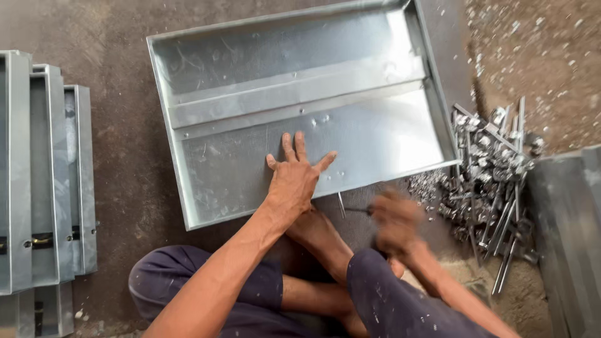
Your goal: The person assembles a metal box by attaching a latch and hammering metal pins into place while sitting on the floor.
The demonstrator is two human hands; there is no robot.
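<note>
Fingers (294, 147) of the left hand (293, 181) lie spread flat on the big shiny grey metal tray (282, 81). The blurred right hand (395, 220) is closed around a thin dark metal tool (357, 210). The tool points to nine o'clock, along the tray's near edge.

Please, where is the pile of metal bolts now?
In the head view, the pile of metal bolts lies on the floor at right, beside the metal tray and beyond the blurred right hand.

I see stacked grey metal trays (47, 175) at left, and scattered metal shavings (532, 37) on the floor.
</note>
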